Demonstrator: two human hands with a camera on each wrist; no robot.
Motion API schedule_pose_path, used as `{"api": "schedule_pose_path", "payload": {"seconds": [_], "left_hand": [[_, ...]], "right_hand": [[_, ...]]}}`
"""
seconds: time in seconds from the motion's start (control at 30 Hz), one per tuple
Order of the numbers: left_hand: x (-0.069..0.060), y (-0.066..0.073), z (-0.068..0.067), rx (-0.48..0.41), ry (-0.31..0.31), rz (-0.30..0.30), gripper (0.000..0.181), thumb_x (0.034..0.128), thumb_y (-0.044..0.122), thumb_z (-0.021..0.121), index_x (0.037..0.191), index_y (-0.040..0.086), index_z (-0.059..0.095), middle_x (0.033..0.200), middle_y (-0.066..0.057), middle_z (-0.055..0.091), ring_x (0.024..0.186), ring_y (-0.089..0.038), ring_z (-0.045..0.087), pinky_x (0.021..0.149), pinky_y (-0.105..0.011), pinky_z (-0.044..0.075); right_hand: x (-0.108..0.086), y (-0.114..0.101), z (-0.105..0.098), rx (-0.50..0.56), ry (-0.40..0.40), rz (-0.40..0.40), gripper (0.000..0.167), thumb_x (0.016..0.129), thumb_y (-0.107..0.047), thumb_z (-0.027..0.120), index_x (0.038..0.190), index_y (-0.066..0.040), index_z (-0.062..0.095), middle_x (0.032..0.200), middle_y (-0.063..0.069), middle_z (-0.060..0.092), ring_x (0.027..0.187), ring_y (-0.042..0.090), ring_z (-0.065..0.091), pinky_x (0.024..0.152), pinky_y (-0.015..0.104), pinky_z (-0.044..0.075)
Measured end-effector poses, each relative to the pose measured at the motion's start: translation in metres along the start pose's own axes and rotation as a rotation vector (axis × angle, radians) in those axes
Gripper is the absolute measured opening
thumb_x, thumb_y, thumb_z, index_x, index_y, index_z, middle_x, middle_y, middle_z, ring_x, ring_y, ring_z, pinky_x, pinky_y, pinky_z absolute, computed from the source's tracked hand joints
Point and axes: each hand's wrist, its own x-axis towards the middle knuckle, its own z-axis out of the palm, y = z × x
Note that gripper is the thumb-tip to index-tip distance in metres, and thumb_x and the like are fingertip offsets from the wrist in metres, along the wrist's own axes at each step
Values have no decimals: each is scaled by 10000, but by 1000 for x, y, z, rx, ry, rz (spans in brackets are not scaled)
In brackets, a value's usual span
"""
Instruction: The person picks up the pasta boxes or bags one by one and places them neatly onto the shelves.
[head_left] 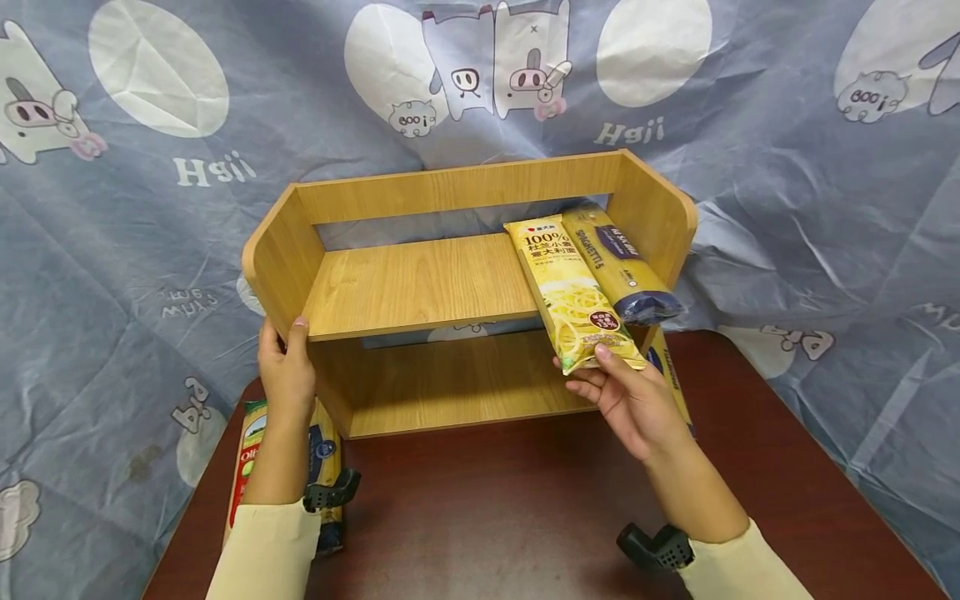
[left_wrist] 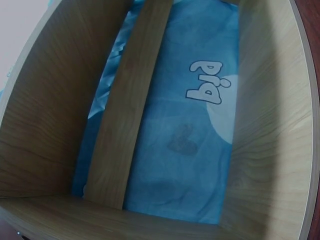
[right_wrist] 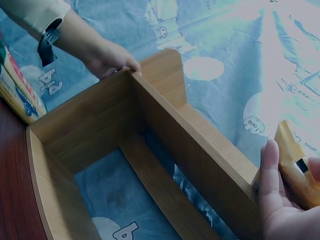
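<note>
A two-tier wooden desk shelf (head_left: pixel 420 287) stands on the table. My left hand (head_left: pixel 288 367) grips its left side panel near the upper board's front corner, with the thumb at the front edge. In my right hand (head_left: pixel 641 412) is the lower end of a yellow pasta packet (head_left: pixel 558 283), thumb on top and fingers beneath. That packet slants over the upper board at the right, its near end jutting past the front edge. Beside it lies a yellow-and-blue spaghetti packet (head_left: pixel 618 262), against the right side panel. The right wrist view shows the packet's end (right_wrist: pixel 295 170) between thumb and fingers.
Left of the shelf, partly behind my left arm, are a red-labelled pasta packet (head_left: pixel 251 437) and a blue-and-yellow one (head_left: pixel 326 450). Another packet (head_left: pixel 671 375) stands at the shelf's right side. A patterned blue cloth (head_left: pixel 285 100) hangs behind the dark red table (head_left: pixel 480 508).
</note>
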Motion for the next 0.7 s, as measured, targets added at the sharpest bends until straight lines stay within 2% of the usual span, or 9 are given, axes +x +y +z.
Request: {"api": "schedule_pose_path", "payload": {"seconds": [0.27,0.43,0.57,0.7], "left_hand": [[-1,1,-1,-14,7,18,381,1028,253,539,1406,225,577,1268,58,504,1212,-178,519,1034,-355,427],[-2,0,0,-17,0,20,383,1028,247,539,1409,222,574,1247,60,503,1192,-160,512,1010,-332,422],[-2,-1,1,-24,-9,25,386,1027,239,536,1410,212,575,1243,65,492,1208,-158,499,1029,-326,416],[-2,-1,1,-19,-8,27,389,1028,237,534,1414,201,570,1239,81,489,1213,-153,497,1038,-321,411]], "right_hand": [[15,0,3,46,74,41,294,1095,-102,381,1377,-52,442,1183,106,700,1107,272,717,869,326,597],[21,2,2,85,115,33,284,1088,-100,404,1362,-46,455,1166,108,703,1078,271,726,859,316,593],[25,3,1,83,152,24,237,1083,-106,425,1296,-59,517,1115,89,710,1046,253,734,852,305,589],[26,4,1,80,170,27,228,1082,-118,432,1290,-68,509,1096,82,705,1042,249,732,853,308,587]]}}
